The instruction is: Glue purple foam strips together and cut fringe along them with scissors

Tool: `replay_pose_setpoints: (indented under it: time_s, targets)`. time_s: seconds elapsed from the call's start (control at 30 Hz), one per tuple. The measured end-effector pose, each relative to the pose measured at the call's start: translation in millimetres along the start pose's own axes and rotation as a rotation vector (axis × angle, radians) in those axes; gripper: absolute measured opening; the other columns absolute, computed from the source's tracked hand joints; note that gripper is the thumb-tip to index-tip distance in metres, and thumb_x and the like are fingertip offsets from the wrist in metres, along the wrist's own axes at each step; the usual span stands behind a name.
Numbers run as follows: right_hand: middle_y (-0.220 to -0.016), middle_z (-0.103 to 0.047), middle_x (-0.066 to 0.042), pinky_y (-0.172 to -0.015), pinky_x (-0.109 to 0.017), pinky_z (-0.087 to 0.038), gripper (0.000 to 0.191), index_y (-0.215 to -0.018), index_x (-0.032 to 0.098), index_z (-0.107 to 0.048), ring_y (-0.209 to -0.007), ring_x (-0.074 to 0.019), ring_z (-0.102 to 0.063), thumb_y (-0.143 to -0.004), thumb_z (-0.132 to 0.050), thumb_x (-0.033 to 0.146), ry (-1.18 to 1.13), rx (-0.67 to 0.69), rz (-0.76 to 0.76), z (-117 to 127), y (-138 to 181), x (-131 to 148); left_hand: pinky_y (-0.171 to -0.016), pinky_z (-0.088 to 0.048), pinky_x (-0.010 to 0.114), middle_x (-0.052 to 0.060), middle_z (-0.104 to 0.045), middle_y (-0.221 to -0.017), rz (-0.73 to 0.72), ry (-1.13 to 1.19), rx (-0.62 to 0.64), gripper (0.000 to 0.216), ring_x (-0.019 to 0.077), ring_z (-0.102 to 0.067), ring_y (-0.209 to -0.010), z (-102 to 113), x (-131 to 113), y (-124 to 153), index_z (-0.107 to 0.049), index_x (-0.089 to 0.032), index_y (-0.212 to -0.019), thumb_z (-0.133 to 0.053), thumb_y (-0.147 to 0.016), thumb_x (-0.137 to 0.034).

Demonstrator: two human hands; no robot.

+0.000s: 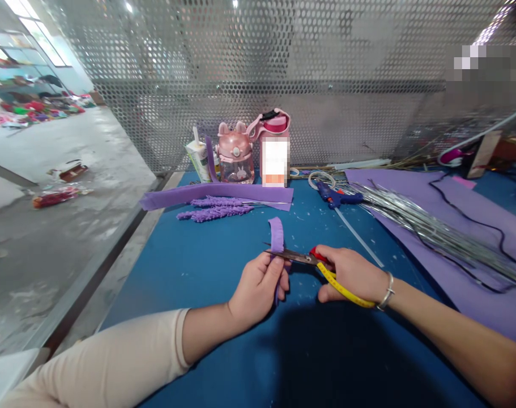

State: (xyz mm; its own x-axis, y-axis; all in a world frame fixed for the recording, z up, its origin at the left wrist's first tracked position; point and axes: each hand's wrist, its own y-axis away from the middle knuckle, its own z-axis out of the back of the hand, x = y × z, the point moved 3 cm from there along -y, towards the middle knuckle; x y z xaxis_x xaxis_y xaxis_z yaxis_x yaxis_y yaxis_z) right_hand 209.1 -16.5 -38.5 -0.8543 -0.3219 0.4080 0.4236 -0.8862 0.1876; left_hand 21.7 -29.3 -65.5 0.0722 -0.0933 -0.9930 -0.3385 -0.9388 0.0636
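Observation:
My left hand [258, 292] pinches a narrow purple strip [276, 232] between thumb and fingers. The strip's upper part stands above the fingertips, curling a little, and a lower end hangs beneath the hand. My right hand [353, 275] is closed around the handles of the scissors [298, 257], one red, the other yellow with dark marks. Their blades point left and lie across the strip, just above my left thumb. Two purple lavender-like sprigs [217, 213] rest beyond my hands, close to a long, wide purple band [177, 195].
A pink bunny-eared bottle [236, 156], a taller pink bottle [275, 133] and a drink carton [199, 158] stand at the back. Rightward lie a blue glue gun [336, 197], silvery wires [427, 226] and a purple sheet [491, 226]. Perforated metal [241, 62] rises behind the blue table [177, 272].

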Motion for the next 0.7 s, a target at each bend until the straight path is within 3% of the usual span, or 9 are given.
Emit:
replay_pose_setpoints:
  time_s: [0.4,0.7]
  targets:
    - [-0.066,-0.052,0.003,-0.049,-0.023,-0.028,0.058,-0.082,0.023,-0.042,-0.054,-0.014,-0.042,-0.054,-0.067,0.067,0.028,0.004,0.025,-0.8,2.3,3.4,-0.044,-0.037,0.019,-0.004,-0.051,-0.054,-0.025,-0.082,0.019,0.028,0.0069,-0.045,-0.042,-0.8,-2.2,2.7,-0.052,-0.015,-0.084,-0.038,-0.091,-0.038]
    - [-0.055,-0.037,0.007,-0.046,-0.023,-0.022,0.056,-0.069,0.023,-0.035,-0.05,-0.0108,-0.033,-0.054,-0.067,0.067,-0.054,-0.009,0.066,-2.2,0.6,3.8,-0.048,-0.038,0.02,-0.003,-0.051,-0.052,-0.058,-0.19,0.059,0.032,0.0079,-0.046,-0.044,-1.3,-8.4,3.6,-0.052,-0.015,-0.071,-0.037,-0.091,-0.035]
